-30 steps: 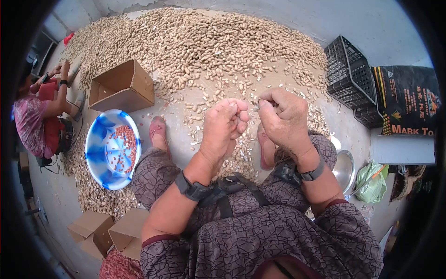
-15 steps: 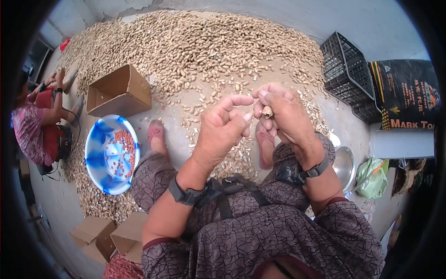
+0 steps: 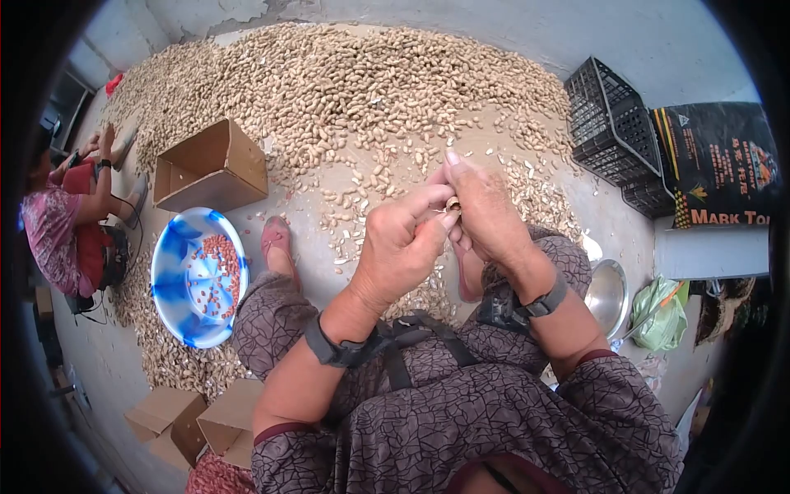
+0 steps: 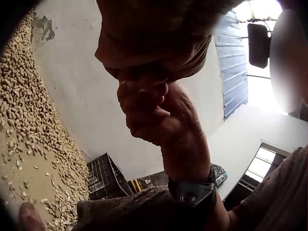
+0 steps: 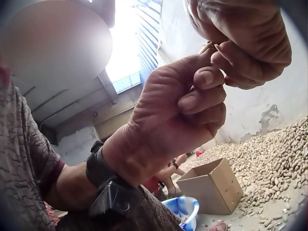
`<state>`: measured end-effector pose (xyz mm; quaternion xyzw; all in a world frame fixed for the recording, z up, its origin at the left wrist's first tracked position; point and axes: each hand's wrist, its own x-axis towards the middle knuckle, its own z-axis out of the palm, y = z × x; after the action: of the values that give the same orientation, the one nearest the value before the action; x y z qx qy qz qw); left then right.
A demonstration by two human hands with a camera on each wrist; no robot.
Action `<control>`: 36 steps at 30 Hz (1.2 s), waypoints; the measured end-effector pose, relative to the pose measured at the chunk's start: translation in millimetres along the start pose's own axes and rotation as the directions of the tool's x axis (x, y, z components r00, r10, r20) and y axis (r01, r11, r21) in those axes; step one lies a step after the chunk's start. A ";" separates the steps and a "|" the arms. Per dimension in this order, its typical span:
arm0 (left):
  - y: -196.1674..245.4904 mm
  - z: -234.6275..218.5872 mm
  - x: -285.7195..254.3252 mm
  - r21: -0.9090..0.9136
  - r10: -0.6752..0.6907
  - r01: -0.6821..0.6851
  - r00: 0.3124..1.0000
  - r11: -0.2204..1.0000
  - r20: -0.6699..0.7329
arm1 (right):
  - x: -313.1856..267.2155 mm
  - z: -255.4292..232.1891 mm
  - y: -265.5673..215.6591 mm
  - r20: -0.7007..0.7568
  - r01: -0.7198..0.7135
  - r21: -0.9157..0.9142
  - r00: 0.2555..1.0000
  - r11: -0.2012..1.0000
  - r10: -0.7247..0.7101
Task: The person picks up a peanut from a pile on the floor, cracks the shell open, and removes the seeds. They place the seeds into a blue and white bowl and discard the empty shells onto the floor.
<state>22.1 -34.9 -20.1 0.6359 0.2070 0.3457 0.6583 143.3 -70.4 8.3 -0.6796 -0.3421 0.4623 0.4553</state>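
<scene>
In the head view the two hands meet in front of the lap. Between their fingertips is a small peanut [image 3: 453, 206] whose shell looks broken open at the near end. My left hand [image 3: 403, 243] pinches it from one side with thumb and forefinger, its other fingers curled. From the other side my right hand [image 3: 494, 210] grips it, thumb pointing forward. The right wrist view shows the left hand [image 5: 173, 106] with fingers bent in against the right hand [image 5: 250, 38], and the peanut is mostly hidden there.
Beyond the feet spreads a large heap of peanuts [image 3: 346, 82]. On the left stand a cardboard box [image 3: 234, 169] and a blue-white basin [image 3: 169, 284] holding shelled kernels. A black crate [image 3: 597, 123] and a metal bowl [image 3: 611, 300] are at right. Another person [image 3: 62, 206] sits far left.
The hands, apart a second ago, have come together. The right hand turned, showing the peanut half a second ago; now both hands' fingers pinch it.
</scene>
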 end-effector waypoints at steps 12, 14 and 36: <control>-9.7 -3.9 2.0 -0.196 -0.110 0.059 0.959 0.979 -0.260 | -2.0 -9.8 -2.2 0.143 0.102 0.172 0.982 0.980 -0.127; -10.2 -1.4 2.2 -0.202 -0.090 0.035 0.958 0.979 -0.272 | -3.1 -10.9 -3.4 0.137 0.104 0.164 0.982 0.981 -0.127; -12.8 -5.4 -0.2 -0.562 -0.126 0.003 0.975 0.827 -0.181 | 3.5 -7.7 5.3 0.339 -0.108 0.530 0.936 0.841 -0.093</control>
<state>20.5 -30.7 -33.3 0.3681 0.1869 0.4337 0.8009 151.9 -71.5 3.4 -0.4310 -0.2709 0.6554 0.5579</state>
